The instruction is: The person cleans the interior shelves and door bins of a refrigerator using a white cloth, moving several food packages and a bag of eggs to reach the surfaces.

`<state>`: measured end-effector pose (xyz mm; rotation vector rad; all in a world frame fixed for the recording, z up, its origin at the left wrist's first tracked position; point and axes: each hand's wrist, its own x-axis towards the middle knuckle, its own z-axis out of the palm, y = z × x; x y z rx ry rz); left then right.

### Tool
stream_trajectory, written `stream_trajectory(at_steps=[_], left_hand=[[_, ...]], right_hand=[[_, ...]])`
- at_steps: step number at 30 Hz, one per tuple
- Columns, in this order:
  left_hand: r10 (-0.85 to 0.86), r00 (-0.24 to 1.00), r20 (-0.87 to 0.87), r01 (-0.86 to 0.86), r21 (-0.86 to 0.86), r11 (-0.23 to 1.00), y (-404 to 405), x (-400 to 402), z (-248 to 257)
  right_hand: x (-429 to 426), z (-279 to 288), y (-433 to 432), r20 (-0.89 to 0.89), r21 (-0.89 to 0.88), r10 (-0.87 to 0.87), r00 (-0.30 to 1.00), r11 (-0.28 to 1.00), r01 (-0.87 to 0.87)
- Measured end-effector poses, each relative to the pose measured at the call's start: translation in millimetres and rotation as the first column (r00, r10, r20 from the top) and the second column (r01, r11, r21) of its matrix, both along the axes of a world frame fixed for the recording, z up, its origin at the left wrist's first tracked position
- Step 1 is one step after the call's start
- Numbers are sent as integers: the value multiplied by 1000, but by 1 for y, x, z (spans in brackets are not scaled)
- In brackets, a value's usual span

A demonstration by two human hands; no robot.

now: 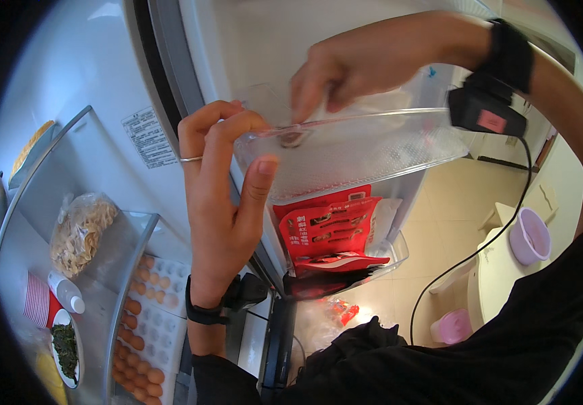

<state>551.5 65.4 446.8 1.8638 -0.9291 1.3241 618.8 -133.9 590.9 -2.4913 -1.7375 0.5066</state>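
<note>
A clear plastic refrigerator door bin [362, 152] is mounted on the open door. My left hand [225, 177], with a ring on one finger, is at the bin's left end, its fingers over the top edge and its thumb apart in front. Above the bin's rim, my right hand [332, 81] points its bent fingers down into it; blur hides whether they hold anything. A small dark round spot or thing [291, 137] shows through the bin's wall below these fingertips. Red printed food packets [329, 228] stand in the lower door bin [400, 253].
Fridge shelves at left hold a bag of dried food [84, 233], a bottle [66, 291], a plate of dark greens [64, 349] and egg trays [162, 324]. A black cable [466, 260] hangs from my right wrist. A pale table [494, 283] bears a purple basin [529, 236].
</note>
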Motion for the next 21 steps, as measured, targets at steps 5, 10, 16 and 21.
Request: stream_trajectory(at_steps=[5,10,16,21], left_hand=[[-5,997,-72,5,5,1000,-3,2,-2],[39,997,-63,-40,-11,999,2,-5,-3],[-20,1000,-14,19,-52,998,-11,0,-2],[-2,1000,-28,-1,-86,996,-11,-2,-5]], right_hand=[[24,-8,-7,65,-104,-16,998,994,23],[25,6,-50,163,-378,-60,985,918,118],[9,14,-92,353,-601,-263,898,672,433],[8,6,-75,273,-274,-216,937,917,291]])
